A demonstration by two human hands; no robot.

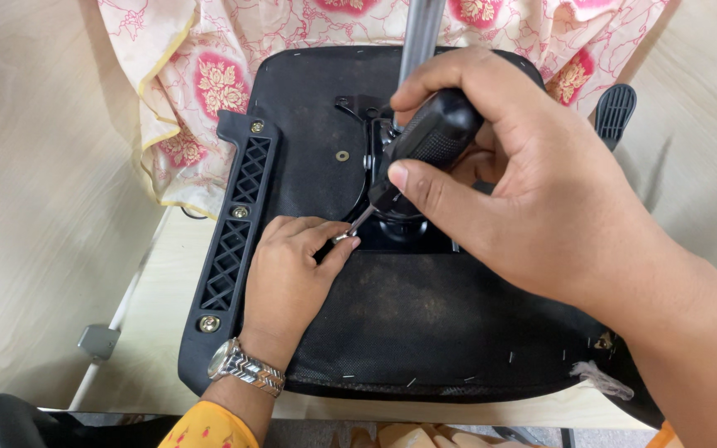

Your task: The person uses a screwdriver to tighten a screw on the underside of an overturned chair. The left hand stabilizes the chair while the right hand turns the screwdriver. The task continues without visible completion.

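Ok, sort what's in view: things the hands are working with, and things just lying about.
In use:
right hand gripping the screwdriver
left hand steadying its tip
chair seat, upturned
metal post

Lying about:
floral cloth
armrest bracket
black lever
grey clip

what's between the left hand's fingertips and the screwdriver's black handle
In the head view, the screwdriver's bare metal shaft spans that stretch, running from the black handle in the right hand down to the left hand.
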